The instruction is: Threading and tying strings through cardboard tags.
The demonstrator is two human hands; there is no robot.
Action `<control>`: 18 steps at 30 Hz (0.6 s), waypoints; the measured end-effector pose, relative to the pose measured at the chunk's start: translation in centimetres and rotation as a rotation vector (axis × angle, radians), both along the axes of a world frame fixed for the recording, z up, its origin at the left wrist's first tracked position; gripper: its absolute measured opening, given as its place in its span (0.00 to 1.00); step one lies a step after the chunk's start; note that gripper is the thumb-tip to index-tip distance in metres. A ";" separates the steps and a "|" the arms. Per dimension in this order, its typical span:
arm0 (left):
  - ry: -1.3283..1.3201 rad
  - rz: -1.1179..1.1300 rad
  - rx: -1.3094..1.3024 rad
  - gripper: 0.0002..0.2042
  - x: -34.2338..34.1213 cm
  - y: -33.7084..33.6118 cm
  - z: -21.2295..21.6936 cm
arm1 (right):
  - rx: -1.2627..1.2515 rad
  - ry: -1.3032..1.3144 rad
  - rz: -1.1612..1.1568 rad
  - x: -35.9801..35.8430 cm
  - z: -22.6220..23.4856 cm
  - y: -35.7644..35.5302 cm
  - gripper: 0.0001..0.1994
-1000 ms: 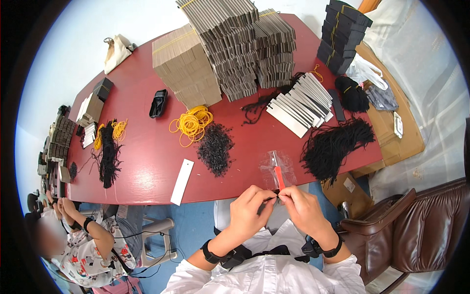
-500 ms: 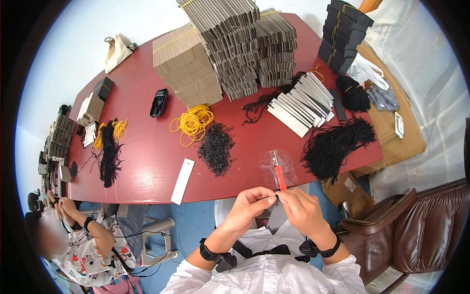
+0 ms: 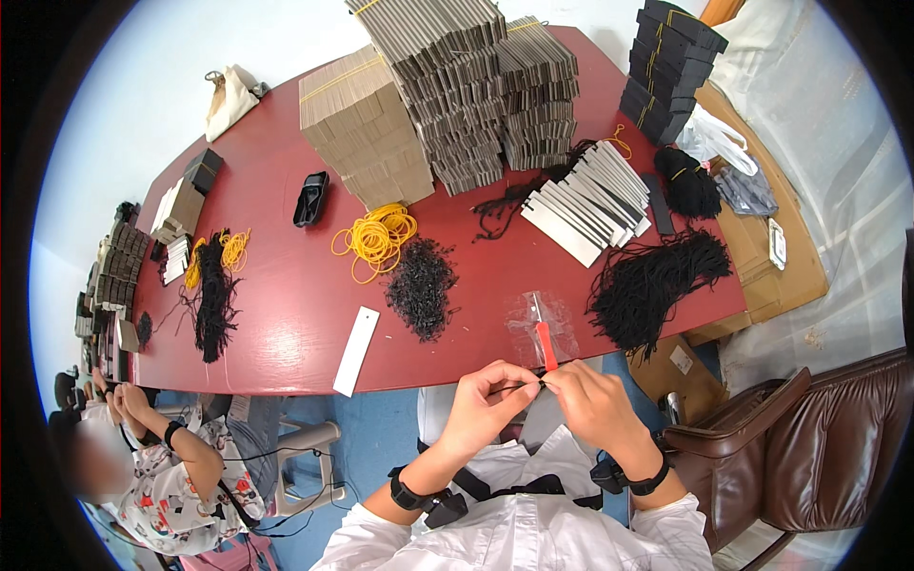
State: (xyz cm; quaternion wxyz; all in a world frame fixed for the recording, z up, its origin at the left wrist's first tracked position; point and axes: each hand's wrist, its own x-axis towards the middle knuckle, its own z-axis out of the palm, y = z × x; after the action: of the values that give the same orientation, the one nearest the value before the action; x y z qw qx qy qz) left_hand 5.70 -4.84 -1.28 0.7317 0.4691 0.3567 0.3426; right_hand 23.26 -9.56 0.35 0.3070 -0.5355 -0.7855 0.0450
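Note:
Close together at the table's front edge, my left hand [image 3: 490,400] and my right hand [image 3: 592,402] are both closed in a pinch. A thin black cord [image 3: 510,385] runs between their fingertips; its ends are hidden by the fingers. Just beyond them lies a red-handled tool with a metal tip [image 3: 545,341], on a crumpled clear plastic bag [image 3: 564,324]. Left of the hands, a white card strip with a hole [image 3: 356,350] overhangs the edge slightly. A heap of small black plastic pieces [image 3: 419,290] sits farther in. To the right spreads a bundle of black cords [image 3: 657,290].
Tall stacks of grey-brown card [image 3: 457,105] rise at the back of the red table [image 3: 286,285]. Fanned white card strips [image 3: 590,205] and yellow bands [image 3: 376,238] lie nearer. A brown leather chair [image 3: 828,438] stands right; another person [image 3: 181,466] sits left.
My right hand has shifted slightly up and right. More of the black cord now shows at my left fingers. The things on the table stay put.

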 end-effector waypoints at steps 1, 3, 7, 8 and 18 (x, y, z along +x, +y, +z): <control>0.102 -0.001 0.122 0.04 -0.2 0.0 0.0 | 0.000 0.001 0.001 0.1 0.2 0.1 0.08; 0.137 -0.004 0.141 0.04 -0.4 -0.1 0.0 | -0.027 -0.001 0.047 0.2 0.6 0.1 0.09; 0.098 -0.013 0.064 0.04 -0.2 -0.3 0.9 | -0.021 0.035 0.083 0.5 0.5 0.1 0.08; 0.098 -0.013 0.063 0.04 -0.3 -0.3 0.7 | -0.052 0.023 0.092 0.7 0.6 0.1 0.07; -0.113 -0.065 -0.126 0.05 -0.2 -0.3 -0.6 | -0.173 0.629 0.060 -0.6 -0.5 -0.5 0.17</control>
State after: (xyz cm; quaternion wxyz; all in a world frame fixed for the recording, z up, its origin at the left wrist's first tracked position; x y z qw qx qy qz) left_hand 5.55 -5.13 -1.86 0.7894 0.4134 0.3202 0.3215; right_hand 22.70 -10.06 -0.17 0.4864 -0.4961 -0.6608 0.2839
